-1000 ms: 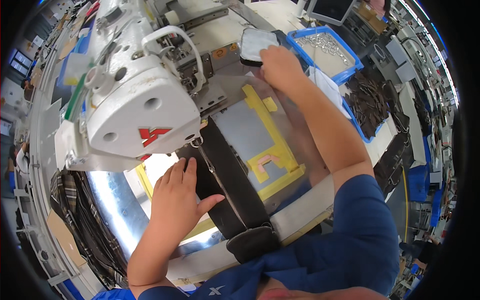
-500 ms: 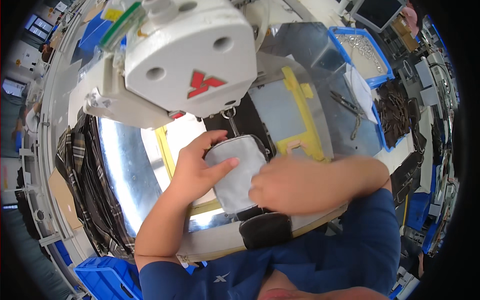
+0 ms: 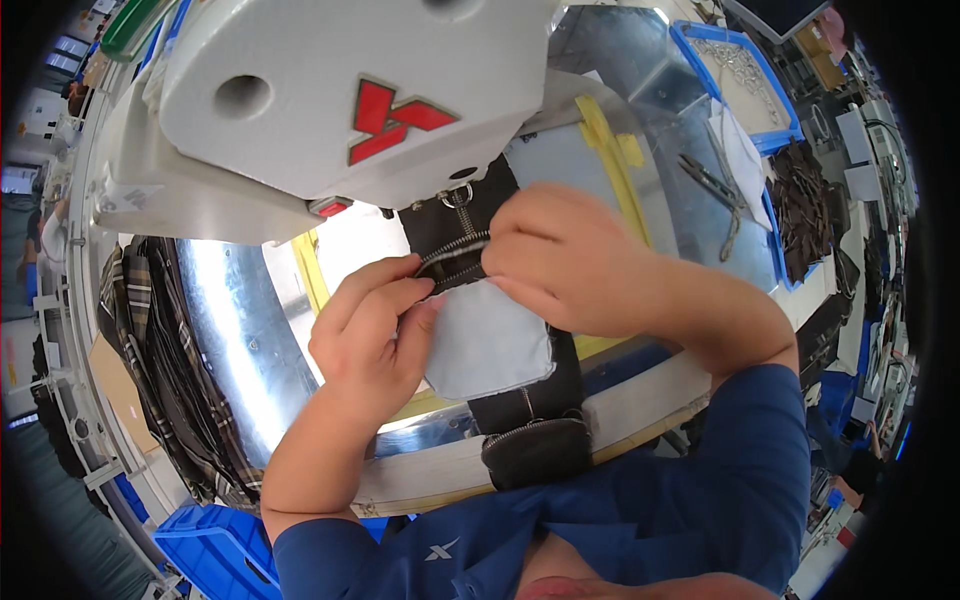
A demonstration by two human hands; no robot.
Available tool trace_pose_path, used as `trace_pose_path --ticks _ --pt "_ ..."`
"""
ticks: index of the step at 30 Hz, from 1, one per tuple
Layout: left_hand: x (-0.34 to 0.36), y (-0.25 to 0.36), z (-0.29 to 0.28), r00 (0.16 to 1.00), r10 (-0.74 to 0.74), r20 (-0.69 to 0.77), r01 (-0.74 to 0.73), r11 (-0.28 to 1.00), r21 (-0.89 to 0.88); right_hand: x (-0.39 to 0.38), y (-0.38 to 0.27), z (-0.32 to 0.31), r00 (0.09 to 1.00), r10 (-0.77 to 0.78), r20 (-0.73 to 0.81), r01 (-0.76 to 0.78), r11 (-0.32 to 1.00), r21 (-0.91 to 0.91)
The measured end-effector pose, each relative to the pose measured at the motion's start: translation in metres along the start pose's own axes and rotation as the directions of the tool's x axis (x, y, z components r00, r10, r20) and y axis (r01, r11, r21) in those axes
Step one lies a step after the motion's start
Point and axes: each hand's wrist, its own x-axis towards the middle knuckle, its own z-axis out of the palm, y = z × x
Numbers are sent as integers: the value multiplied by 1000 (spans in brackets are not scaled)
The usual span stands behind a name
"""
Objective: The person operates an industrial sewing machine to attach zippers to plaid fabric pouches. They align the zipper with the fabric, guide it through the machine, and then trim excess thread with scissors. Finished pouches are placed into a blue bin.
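My left hand (image 3: 375, 335) grips the left side of a small pouch (image 3: 488, 345) with a pale grey face, its fingers curled at the zipped edge. My right hand (image 3: 560, 260) pinches that edge from the right, and the dark zippered opening (image 3: 450, 262) shows between my fingers. The pouch lies across a long black fabric strip (image 3: 435, 225) with a zipper and metal ring, and a small black zipped pouch (image 3: 535, 455) is at the strip's near end. A white sewing machine head (image 3: 300, 130) overhangs the strip, above a plate with yellow tape (image 3: 615, 160).
Pliers (image 3: 705, 180) lie right of the plate, near a blue tray of metal rings (image 3: 735, 85) and a bin of dark pieces (image 3: 805, 210). Folded plaid fabric (image 3: 165, 370) is piled at left, with a blue crate (image 3: 210, 555) below.
The grey-faced pouch came from the back right onto the black strip in my right hand. Both hands have since moved to its zipped edge, which now gapes slightly.
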Motion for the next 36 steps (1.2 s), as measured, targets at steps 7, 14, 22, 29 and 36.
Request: trace_pose_path --ticks 7,14,22,29,36 --pt "-4 0 -8 966 226 -125 -233 972 -43 -1 -5 1 888 -405 -219 363 908 -208" --pt "0 5 -13 998 59 -17 -62 971 -232 -1 -2 -6 917 -360 -174 364 931 -5" --pt "5 3 -17 994 27 103 13 927 -374 -6 -5 7 910 -368 -190 378 926 18" --pt "2 2 -15 994 38 100 -6 952 -305 -7 -3 9 911 -372 -179 380 925 13" --pt "8 5 -15 991 -3 133 48 941 -334 -6 -2 9 923 -349 -163 359 933 33"
